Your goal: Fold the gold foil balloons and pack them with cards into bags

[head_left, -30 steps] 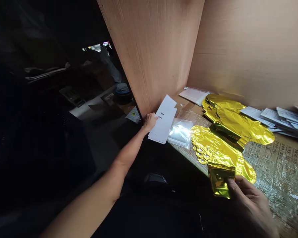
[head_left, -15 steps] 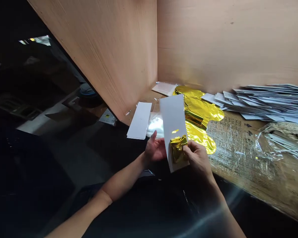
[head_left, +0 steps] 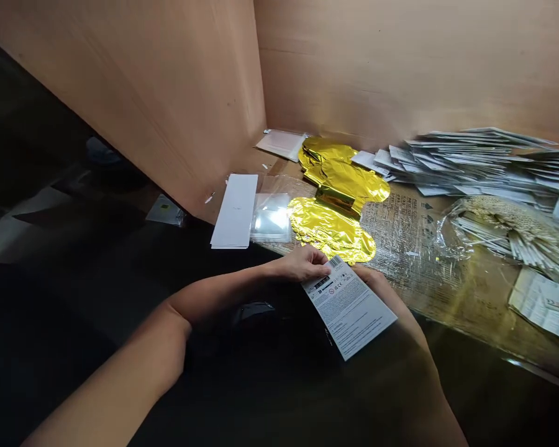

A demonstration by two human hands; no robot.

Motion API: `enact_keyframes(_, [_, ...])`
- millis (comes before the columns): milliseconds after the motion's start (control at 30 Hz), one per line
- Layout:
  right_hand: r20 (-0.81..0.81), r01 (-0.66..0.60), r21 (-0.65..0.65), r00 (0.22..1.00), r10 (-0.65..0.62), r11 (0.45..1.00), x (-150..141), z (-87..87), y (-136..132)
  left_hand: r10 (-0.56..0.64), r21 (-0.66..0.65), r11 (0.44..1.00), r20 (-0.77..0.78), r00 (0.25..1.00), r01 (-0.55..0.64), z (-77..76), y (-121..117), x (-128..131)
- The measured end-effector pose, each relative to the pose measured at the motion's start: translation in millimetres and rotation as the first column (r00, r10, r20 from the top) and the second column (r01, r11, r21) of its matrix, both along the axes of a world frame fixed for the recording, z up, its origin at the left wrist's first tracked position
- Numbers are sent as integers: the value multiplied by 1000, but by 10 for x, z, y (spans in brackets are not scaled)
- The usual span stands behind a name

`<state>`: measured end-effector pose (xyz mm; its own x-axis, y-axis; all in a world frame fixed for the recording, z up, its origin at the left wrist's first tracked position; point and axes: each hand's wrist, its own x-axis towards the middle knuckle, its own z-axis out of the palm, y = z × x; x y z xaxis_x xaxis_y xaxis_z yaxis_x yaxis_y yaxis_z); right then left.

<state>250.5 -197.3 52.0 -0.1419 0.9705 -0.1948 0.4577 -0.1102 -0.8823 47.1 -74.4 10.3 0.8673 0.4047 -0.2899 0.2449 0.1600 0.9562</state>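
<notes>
My left hand [head_left: 304,264] pinches the top corner of a white printed card [head_left: 349,305] held over my lap at the table's front edge. My right hand [head_left: 377,282] is mostly hidden under the card and supports it from below; its fingers do not show. The folded gold foil piece seen earlier is out of sight behind the card. Just beyond my hands lie flat gold foil balloons [head_left: 335,208] on the table, with a stack of white cards [head_left: 235,211] and clear plastic bags [head_left: 271,217] to their left.
A wooden partition [head_left: 144,105] rises at the left and back. A big heap of printed cards [head_left: 470,161] fills the back right. A plastic bundle of white sticks [head_left: 507,233] lies at right, above loose printed cards [head_left: 543,301].
My left hand took a white card from the stack and brought it to the gold foil piece in my right hand. The card now lies printed side up, covering the foil.
</notes>
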Motion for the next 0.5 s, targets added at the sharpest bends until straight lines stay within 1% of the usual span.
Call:
enact_keyframes(67, [-152, 56, -80, 986, -68, 995, 112, -12, -85, -34, 82, 996, 0, 999, 34, 16, 43, 42])
enact_keyframes(133, [-264, 161, -176, 943, -204, 971, 226, -61, -153, -45, 226, 973, 10, 999, 42, 39, 109, 95])
enact_keyframes(200, [-319, 229, -234, 900, -297, 945, 289, -146, -193, -36, 341, 940, 27, 999, 24, 54, 174, 191])
enact_keyframes(233, [-335, 256, -232, 885, -324, 938, 286, -203, -200, 1, 352, 936, 53, 999, -20, 52, 196, 262])
enact_keyframes(267, [-351, 298, -209, 866, -356, 931, 261, -268, -194, 73, 315, 944, 93, 993, -99, 41, 205, 347])
enact_keyframes(300, [-371, 367, -171, 836, -405, 914, 219, -339, -176, 175, 231, 951, 140, 975, -204, 19, 198, 443])
enact_keyframes(333, [-398, 462, -125, 787, -471, 878, 172, -411, -145, 285, 110, 945, 183, 941, -307, -13, 172, 542])
enact_keyframes(367, [-430, 565, -81, 723, -540, 821, 136, -478, -103, 387, -20, 920, 215, 897, -392, -55, 130, 637])
enact_keyframes(400, [-455, 642, -47, 668, -589, 765, 130, -535, -52, 463, -134, 887, 235, 855, -443, -105, 76, 721])
enact_keyframes(433, [-459, 693, -18, 634, -622, 720, 174, -573, 4, 505, -216, 861, 250, 826, -461, -162, 17, 790])
enact_keyframes(467, [-432, 729, 19, 624, -652, 685, 282, -588, 59, 517, -264, 851, 261, 816, -455, -222, -41, 841])
enact_keyframes(500, [-365, 763, 71, 619, -695, 642, 461, -576, 111, 517, -289, 848, 267, 813, -444, -282, -89, 875])
